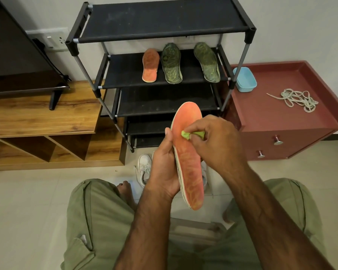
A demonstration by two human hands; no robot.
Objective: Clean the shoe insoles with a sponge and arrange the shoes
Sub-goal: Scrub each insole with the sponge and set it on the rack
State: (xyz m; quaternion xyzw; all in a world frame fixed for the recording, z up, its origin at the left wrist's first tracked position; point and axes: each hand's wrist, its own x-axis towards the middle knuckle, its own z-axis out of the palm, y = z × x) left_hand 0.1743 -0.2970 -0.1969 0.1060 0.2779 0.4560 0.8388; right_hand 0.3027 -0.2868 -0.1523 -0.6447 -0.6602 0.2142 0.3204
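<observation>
Left hand [162, 172] clasps the orange insole [187, 172] by its left edge, aloft before the shoe rack [164, 22]; right hand [213, 141] pinches the green sponge [185, 135] against it. Short, firm, overlapping strokes should clean best.

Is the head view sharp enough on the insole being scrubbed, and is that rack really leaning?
Head view: the orange insole and green sponge are sharp and evenly lit, no glare; the shoe rack only looks splayed, its posts tilted by wide-angle distortion.
</observation>
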